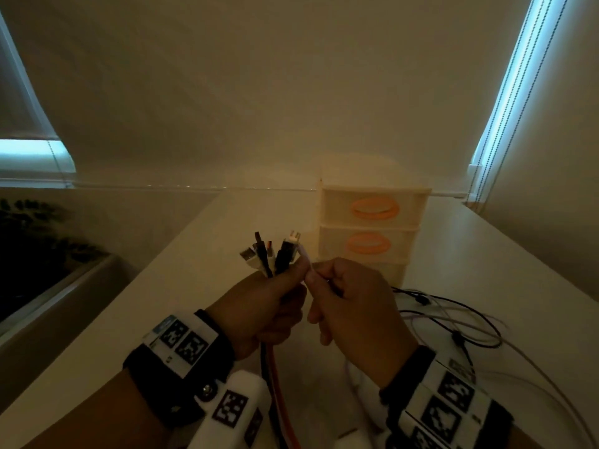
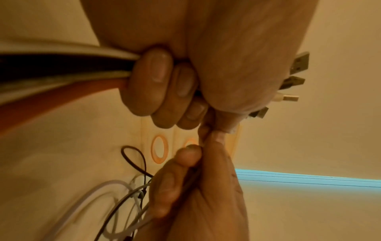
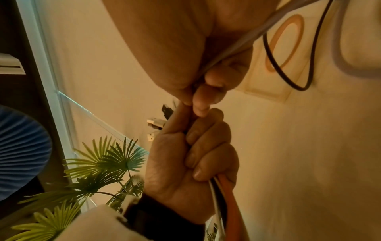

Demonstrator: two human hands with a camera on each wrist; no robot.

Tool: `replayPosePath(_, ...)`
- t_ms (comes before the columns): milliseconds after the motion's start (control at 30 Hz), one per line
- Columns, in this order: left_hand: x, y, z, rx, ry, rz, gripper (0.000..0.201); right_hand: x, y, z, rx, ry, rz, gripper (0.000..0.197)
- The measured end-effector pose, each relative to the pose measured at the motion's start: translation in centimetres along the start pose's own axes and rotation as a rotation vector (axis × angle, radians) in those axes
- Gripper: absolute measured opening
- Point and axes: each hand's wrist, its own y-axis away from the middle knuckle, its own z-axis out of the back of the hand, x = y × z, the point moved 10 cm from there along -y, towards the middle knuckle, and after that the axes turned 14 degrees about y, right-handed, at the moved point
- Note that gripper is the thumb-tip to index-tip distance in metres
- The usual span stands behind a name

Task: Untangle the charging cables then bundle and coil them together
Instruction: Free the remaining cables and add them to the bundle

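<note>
Dim warm light; soft blur; edges distorted.

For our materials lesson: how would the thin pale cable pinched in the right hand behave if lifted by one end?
Probably floppy: the thin pale cable trails from the right hand into loose loops on the white table. Likely light, since a fingertip pinch holds it. It may snag the black cable crossing it.

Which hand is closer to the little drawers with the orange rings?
Right. The right hand pinches a pale cable just in front of the drawers. The left hand grips the bunch of plugs farther to their left.
</note>
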Motion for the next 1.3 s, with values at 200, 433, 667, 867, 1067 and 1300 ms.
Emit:
replayPosePath(200,-2.3,0.2,0.9,-0.001,0.256,-0.154,0.041,-0.3,0.5,-0.8,0.185,0.086,0.057,0.011)
replayPosePath(433,-2.7,-0.2,1.6,-0.011,0.382,-0.205,0.041,-3.8,0.0,2.0,0.147,0.076,-0.02,0.024)
replayPosePath(667,-2.7,0.3,0.7,0.041,0.383,-0.173,0.037,-4.2,0.5,1.2,0.113,0.035,-0.058,0.025)
replayPosePath(867,-2.5,0.2,0.6,0.085,0.436,-0.165,0.033,-5.3,-0.1,2.7,-0.016,0.056,-0.106,0.025)
replayPosePath(1067,-2.6,0.2,0.8,0.047,0.409,-0.189,0.032,-3.8,0.7,0.6,0.205,0.048,-0.061,0.023)
replayPosePath(1300,-1.9,-0.4,2.5,-0.115,0.592,-0.183,0.04,-4.2,2.1,-1.8,0.609,0.095,-0.113,0.023)
